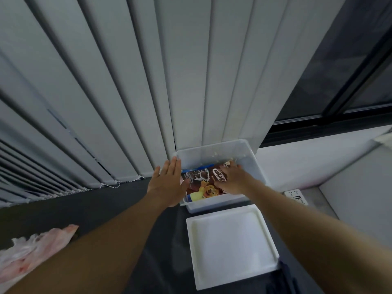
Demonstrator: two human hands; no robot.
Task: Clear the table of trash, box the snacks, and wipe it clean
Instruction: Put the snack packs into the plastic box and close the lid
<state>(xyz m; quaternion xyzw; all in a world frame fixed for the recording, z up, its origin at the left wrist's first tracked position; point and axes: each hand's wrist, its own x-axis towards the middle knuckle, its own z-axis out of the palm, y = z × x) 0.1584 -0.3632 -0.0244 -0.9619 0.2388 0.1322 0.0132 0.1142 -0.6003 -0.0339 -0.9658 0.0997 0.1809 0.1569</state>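
Head view: your left hand (pixel 167 183), fingers straight, braces the clear plastic box (pixel 212 152); right hand (pixel 231 179), fingers flat, seats the brown cereal packet (pixel 201 177).

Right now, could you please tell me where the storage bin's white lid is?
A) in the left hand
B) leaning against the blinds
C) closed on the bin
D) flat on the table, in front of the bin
D: the white lid lies flat on the dark table, nearer than the open clear bin holding the Koko Krunch box.
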